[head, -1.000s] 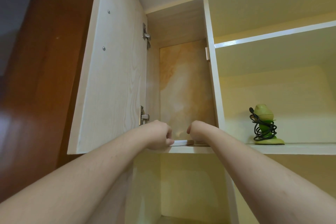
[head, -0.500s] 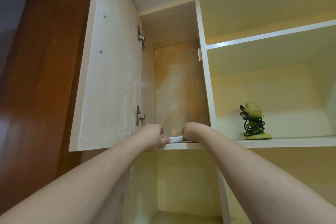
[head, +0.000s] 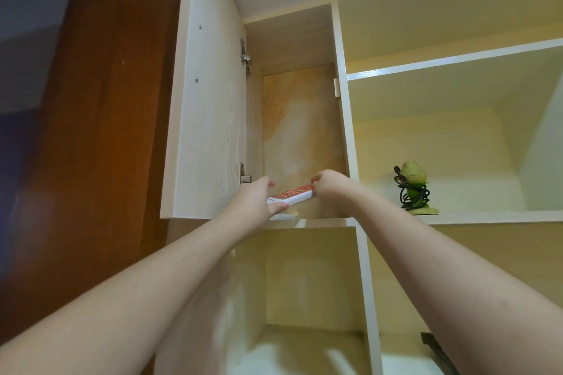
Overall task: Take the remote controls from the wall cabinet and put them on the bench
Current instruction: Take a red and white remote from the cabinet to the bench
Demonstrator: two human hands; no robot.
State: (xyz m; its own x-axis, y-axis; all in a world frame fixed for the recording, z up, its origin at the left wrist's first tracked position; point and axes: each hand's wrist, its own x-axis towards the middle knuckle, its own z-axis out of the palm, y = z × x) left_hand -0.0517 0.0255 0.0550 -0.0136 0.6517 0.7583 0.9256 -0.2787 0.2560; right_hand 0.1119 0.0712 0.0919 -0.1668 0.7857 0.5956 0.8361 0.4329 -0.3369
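I see pale wood grain with a matt finish on the open cabinet door (head: 207, 119), which carries shiny metal hinges (head: 245, 58). The back panel (head: 301, 137) inside looks like bare, blotchy plywood. The shelf (head: 323, 222) edges are painted white with a slight gloss. The remote control (head: 293, 195) looks like smooth white plastic with red buttons. Left of the cabinet, the brown wooden panel (head: 100, 131) appears polished. The green figure (head: 414, 189) seems glossy plastic, wrapped in black cord.
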